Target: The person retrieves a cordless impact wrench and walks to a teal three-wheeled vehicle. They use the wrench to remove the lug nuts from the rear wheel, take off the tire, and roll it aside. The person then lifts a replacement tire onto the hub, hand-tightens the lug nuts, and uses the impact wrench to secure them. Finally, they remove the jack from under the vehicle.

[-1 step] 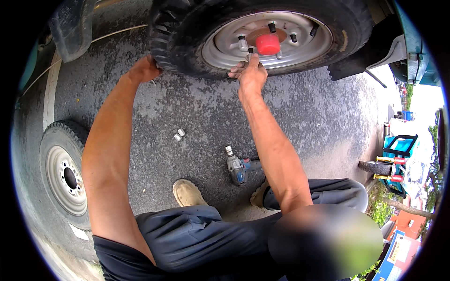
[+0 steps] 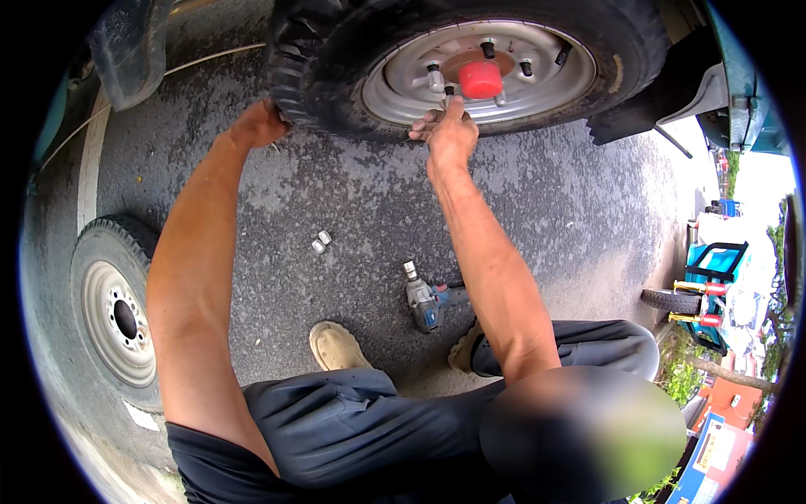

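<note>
A vehicle wheel stands at the top, its black tyre (image 2: pixel 323 80) around a silver rim (image 2: pixel 382 97) with a red hub cap (image 2: pixel 481 80) at the centre. My right hand (image 2: pixel 452 134) reaches to the lower studs, its fingertips closed on a lug nut (image 2: pixel 449 102) at one stud. Left of that, another silver lug nut (image 2: pixel 435 80) sits on its stud, while dark bare studs (image 2: pixel 488 49) show higher up. My left hand (image 2: pixel 259 126) is curled against the tyre's left side, its fingertips partly hidden there.
Two loose lug nuts (image 2: pixel 321 242) lie on the asphalt. Nearer me is a cordless impact wrench (image 2: pixel 426 304) with a socket fitted, close to my shoes (image 2: pixel 337 346). A spare wheel (image 2: pixel 109 311) lies at the left. A teal three-wheeler (image 2: pixel 714 286) stands far right.
</note>
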`<action>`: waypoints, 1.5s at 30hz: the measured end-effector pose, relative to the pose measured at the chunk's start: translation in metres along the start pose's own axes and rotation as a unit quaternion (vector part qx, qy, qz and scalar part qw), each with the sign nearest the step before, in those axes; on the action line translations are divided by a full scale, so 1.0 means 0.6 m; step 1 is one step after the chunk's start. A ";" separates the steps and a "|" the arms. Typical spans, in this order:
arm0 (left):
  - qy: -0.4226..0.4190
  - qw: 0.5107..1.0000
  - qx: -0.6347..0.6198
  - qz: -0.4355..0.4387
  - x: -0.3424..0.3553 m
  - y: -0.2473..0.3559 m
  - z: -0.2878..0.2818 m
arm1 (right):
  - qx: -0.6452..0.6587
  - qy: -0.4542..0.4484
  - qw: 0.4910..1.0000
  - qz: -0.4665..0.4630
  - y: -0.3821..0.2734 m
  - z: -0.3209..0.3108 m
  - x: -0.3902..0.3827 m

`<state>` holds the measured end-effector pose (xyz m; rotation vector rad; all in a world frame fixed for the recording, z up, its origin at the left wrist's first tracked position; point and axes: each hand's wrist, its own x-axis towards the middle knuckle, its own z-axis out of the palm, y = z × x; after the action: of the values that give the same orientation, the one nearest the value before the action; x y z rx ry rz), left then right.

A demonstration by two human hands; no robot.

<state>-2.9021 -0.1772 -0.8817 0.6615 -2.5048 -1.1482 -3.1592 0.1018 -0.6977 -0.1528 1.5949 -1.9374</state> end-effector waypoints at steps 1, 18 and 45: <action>0.005 0.999 -0.037 0.004 0.005 -0.005 0.006 | -0.024 0.014 0.999 -0.020 -0.001 -0.001 0.001; -0.027 0.983 0.176 -0.049 0.003 0.069 -0.003 | 0.062 -0.036 0.990 0.121 0.010 -0.051 0.041; -0.024 0.999 -0.025 -0.039 0.016 -0.002 0.015 | -0.112 0.034 0.992 -0.041 -0.018 -0.015 0.004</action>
<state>-2.9140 -0.1770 -0.8873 0.7334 -2.5013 -1.2640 -3.1691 0.1091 -0.6910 -0.2512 1.8773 -1.8360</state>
